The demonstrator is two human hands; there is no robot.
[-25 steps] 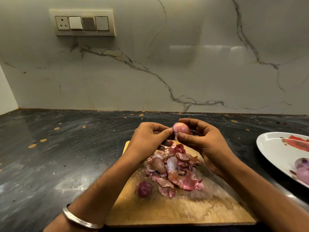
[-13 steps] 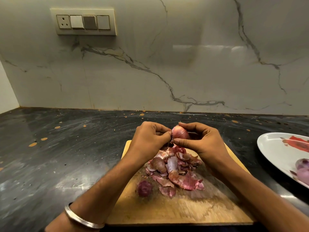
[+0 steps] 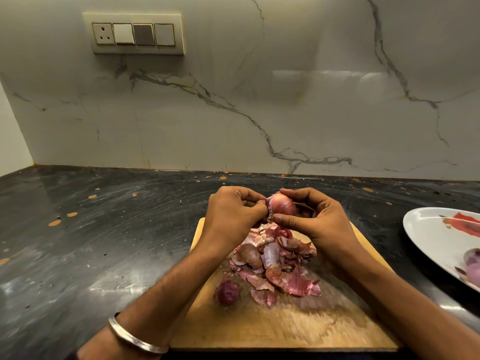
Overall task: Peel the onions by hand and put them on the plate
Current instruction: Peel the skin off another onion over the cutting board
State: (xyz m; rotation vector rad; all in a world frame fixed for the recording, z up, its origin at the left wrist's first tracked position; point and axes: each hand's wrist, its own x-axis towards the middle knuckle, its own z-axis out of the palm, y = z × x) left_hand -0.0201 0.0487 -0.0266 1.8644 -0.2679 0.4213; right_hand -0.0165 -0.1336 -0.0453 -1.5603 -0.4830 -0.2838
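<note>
A small red onion [image 3: 282, 206] is held up above the far end of the wooden cutting board [image 3: 285, 326]. My right hand [image 3: 315, 219] grips it with thumb below and fingers curled over the top. My left hand [image 3: 232, 213] pinches a strip of loose skin at the onion's left side. A pile of pink and brown onion peels [image 3: 278, 263] lies on the board below, with one small dark onion [image 3: 228, 293] at its near left. A white plate [image 3: 428, 237] at the right edge holds a peeled onion [image 3: 473, 266].
The board sits on a dark, speckled stone countertop [image 3: 104, 242] against a marble-patterned wall. A switch panel with a socket [image 3: 133, 33] is mounted high on the wall at the left. A metal bangle [image 3: 135, 336] circles my left wrist.
Both hands lifted the onion slightly and turned it; my left hand's fingers closed on the loose skin at its left side. The peel pile and plate stayed where they were.
</note>
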